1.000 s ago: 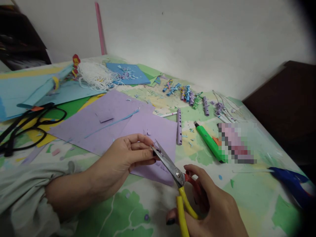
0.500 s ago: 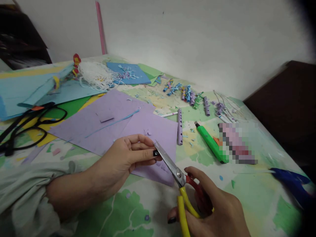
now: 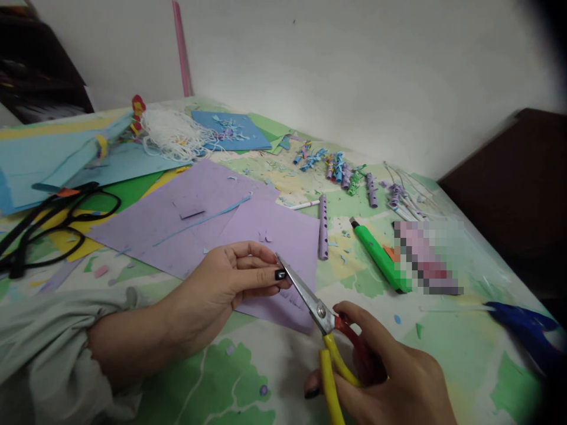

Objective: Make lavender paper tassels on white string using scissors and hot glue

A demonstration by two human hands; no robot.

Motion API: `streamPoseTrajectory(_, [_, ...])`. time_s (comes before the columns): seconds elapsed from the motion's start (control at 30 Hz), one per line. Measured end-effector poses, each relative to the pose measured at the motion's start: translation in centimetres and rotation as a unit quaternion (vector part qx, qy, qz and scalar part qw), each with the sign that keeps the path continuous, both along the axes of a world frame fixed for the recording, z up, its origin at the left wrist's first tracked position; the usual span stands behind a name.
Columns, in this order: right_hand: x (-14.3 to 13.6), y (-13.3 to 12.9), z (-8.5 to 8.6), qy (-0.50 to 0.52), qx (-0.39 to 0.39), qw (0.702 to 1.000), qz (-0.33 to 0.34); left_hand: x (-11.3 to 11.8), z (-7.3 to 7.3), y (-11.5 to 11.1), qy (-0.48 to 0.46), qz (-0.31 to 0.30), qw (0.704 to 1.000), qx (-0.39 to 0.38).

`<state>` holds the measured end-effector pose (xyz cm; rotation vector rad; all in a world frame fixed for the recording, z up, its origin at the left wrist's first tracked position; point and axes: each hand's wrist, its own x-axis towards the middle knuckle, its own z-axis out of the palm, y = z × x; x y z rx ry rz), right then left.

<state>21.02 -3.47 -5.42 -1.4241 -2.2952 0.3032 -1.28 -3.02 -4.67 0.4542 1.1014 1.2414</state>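
Note:
My right hand (image 3: 385, 366) grips a pair of scissors (image 3: 316, 307) by its red and yellow handles. The metal blades point up and left, and their tips lie at the fingertips of my left hand (image 3: 248, 274). That hand is pinched closed, thumb against fingers; whatever it holds is too small or hidden to make out. Below both hands lies a sheet of purple paper (image 3: 283, 218), with small curled purple scraps (image 3: 266, 236) on it. A purple paper tube with punched holes (image 3: 323, 227) lies just beyond the blades.
A green box cutter (image 3: 378, 257) lies at right, near a blue glue gun (image 3: 522, 324). Several small decorated paper rolls (image 3: 339, 167) line the back. Black eyeglasses (image 3: 57, 227), white string (image 3: 170, 136) and light blue sheets (image 3: 26, 159) are at left.
The scissor blades have come closer together at my left fingertips. My left hand has barely moved.

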Motion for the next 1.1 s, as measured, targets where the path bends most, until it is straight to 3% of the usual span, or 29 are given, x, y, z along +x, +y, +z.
streamPoseTrajectory(0.1, [-0.2,0.2,0.3,0.019,-0.022,0.999,-0.016,-0.1,-0.1,0.0,0.008,-0.016,1.0,0.007])
streamPoseTrajectory(0.23, [-0.3,0.5,1.1,0.049,-0.112,0.99,-0.069,-0.2,0.0,-0.1,0.02,-0.028,0.999,0.022])
streamPoseTrajectory(0.47, [0.8,1.2,1.6,0.072,-0.194,0.978,-0.015,-0.5,0.1,0.1,0.024,-0.032,0.998,0.042])
streamPoseTrajectory(0.63, [0.6,0.9,2.0,0.076,-0.249,0.965,-0.017,-0.9,0.3,0.3,0.049,-0.022,0.998,0.043])
streamPoseTrajectory(1.1, [-0.1,1.0,2.1,0.082,-0.321,0.943,-0.03,-1.9,0.2,0.8,0.226,-0.065,0.968,0.083])
